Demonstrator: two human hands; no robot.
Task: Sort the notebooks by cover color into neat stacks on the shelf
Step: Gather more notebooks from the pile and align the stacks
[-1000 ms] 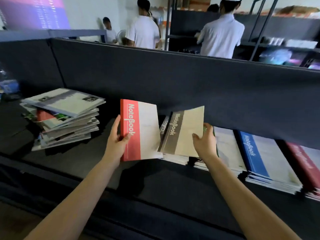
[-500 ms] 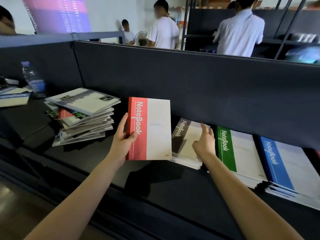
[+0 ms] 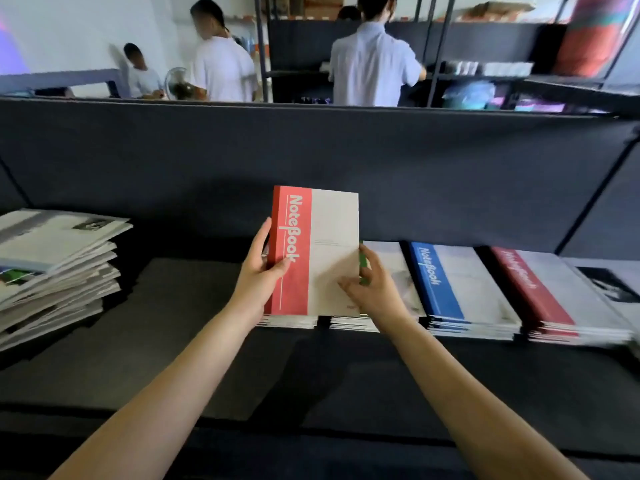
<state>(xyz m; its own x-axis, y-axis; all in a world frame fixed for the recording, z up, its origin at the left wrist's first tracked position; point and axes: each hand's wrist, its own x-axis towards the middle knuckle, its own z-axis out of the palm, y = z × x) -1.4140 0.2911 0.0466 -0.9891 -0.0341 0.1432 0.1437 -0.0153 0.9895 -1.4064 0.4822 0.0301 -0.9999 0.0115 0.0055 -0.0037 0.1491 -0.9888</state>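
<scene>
A blue stack (image 3: 460, 292) and red stack (image 3: 550, 296) are laid at right on the shelf (image 3: 194, 306), a mixed pile (image 3: 52, 268) is left unsorted at far left, and a red notebook (image 3: 313, 251) is gripped mid-frame by left hand (image 3: 263, 271) and right hand (image 3: 372, 289).

This looks to me like a stockroom or shop backroom. The dark felt-lined shelf (image 3: 173, 306) before me carries flat stacks of identical softcover notebooks, a blue-striped stack (image 3: 460, 289) beside a red-striped stack (image 3: 547, 296), with a loose mixed pile (image 3: 52, 265) at the left; the red-and-white notebook (image 3: 322, 244) in my fingers (image 3: 280, 268) matches them. Beyond the dark grey back panel (image 3: 415, 161) stand black metal-framed racks (image 3: 439, 50) holding goods and brown cardboard boxes (image 3: 320, 3), and 3 people in white shirts (image 3: 372, 67).
</scene>
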